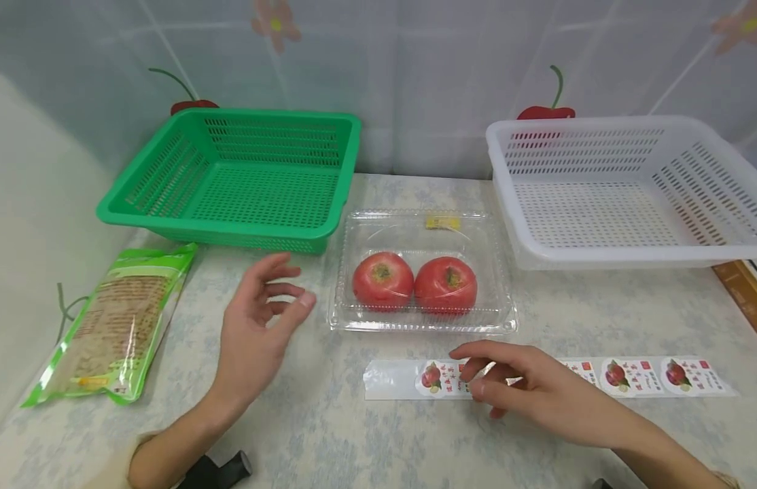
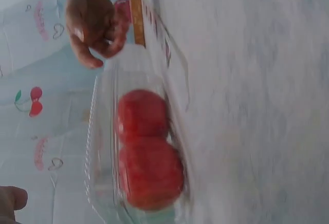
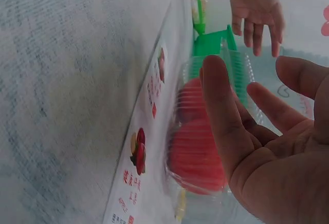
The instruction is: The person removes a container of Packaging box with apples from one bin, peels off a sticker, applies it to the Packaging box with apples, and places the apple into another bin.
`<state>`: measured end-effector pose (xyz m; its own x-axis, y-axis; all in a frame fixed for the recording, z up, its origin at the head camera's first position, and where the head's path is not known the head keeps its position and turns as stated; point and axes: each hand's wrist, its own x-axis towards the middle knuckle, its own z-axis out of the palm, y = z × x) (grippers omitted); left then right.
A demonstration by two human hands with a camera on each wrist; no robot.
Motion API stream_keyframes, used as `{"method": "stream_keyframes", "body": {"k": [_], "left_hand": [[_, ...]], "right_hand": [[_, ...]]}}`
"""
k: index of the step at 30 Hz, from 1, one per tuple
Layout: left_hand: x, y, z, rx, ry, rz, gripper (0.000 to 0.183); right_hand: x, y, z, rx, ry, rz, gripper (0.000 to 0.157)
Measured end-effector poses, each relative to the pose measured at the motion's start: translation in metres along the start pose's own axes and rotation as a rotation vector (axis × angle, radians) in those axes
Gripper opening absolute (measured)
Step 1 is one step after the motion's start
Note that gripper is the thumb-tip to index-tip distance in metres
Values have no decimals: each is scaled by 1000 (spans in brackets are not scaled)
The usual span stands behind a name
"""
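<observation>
A clear plastic clamshell box (image 1: 424,272), its lid down, holds two red tomatoes (image 1: 383,280) side by side in the middle of the table. To the left of the box my left hand (image 1: 256,333) hovers with loosely bent fingers and nothing in them. My right hand (image 1: 531,387) hangs above a strip of round fruit stickers (image 1: 623,377) that lies in front of the box. Its fingers are relaxed and hold nothing, and they cover part of the strip. The right wrist view shows the palm of my right hand (image 3: 277,157) beside the box.
A green plastic basket (image 1: 225,229) stands at the back left, and a white one (image 1: 635,255) at the back right. On the left lies a green-edged bag of brownish food (image 1: 115,319). Behind the table hangs a cherry-print curtain (image 1: 439,81). A brown-edged object (image 1: 742,299) sits at the right edge.
</observation>
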<state>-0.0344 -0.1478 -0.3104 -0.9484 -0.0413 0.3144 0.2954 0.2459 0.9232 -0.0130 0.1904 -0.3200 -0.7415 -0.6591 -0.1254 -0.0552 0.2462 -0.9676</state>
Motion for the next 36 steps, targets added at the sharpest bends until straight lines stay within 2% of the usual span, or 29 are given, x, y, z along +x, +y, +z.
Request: {"method": "stream_keyframes", "body": {"k": [4, 6, 9, 12, 16, 19, 26, 29, 32, 36], "left_hand": [[-19, 3, 18, -5, -156, 0, 39], [-27, 2, 27, 29, -233, -40, 34], [-35, 0, 36, 96, -362, -138, 31], [-40, -4, 41, 150, -503, -223, 37], [-41, -11, 43, 200, -648, -270, 54], [-37, -15, 43, 240, -692, -264, 59], [-32, -22, 40, 389, -759, -115, 48], [-31, -23, 40, 420, -766, -102, 44], [-31, -24, 41, 440, -767, -104, 42], [-31, -25, 41, 451, -759, -94, 38]], "right_hand": [[11, 3, 10, -43, -3, 8, 31], [17, 6, 14, -76, 0, -17, 29], [25, 10, 19, -128, 5, -48, 27], [31, 15, 24, -183, 11, -48, 27], [39, 20, 28, -247, 30, -29, 27], [44, 24, 31, -292, 48, -35, 27], [47, 29, 32, -377, 70, -52, 28], [47, 30, 32, -417, 67, -66, 24], [45, 31, 31, -402, 57, -64, 19], [44, 31, 28, -325, 39, -36, 11]]}}
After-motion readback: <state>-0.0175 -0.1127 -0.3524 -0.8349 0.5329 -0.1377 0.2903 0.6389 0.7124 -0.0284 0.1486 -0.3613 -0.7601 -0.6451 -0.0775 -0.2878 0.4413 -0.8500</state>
